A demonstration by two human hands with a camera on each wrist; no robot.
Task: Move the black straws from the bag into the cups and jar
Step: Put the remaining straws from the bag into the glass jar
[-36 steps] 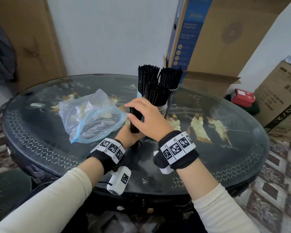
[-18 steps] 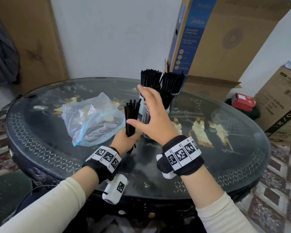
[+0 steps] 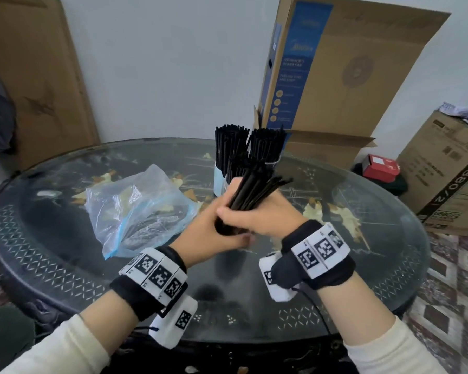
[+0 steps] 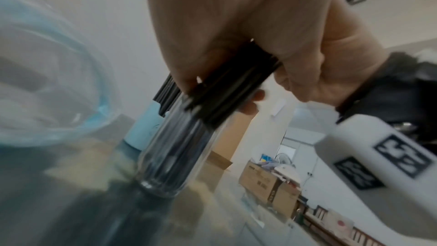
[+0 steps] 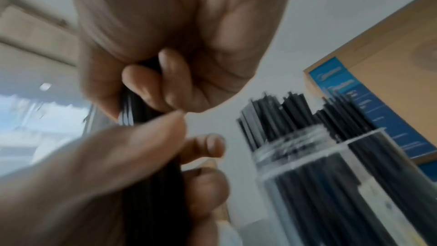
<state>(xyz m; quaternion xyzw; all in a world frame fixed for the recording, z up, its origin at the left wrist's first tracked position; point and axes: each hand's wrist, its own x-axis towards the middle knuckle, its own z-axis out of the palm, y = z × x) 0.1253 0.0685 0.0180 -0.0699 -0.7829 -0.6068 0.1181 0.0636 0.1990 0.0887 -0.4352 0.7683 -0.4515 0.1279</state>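
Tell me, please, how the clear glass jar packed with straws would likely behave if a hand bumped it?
The jar looks tall and narrow with straws rising well above its rim, so it probably tips easily. It appears to be glass standing on a glass-topped table, so it may slide readily and could chip or break if it fell.

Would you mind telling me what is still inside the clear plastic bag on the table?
Through the clear plastic bag a few black straws show, lying flat near its lower end. Their number cannot be told, since the crumpled film blurs them.
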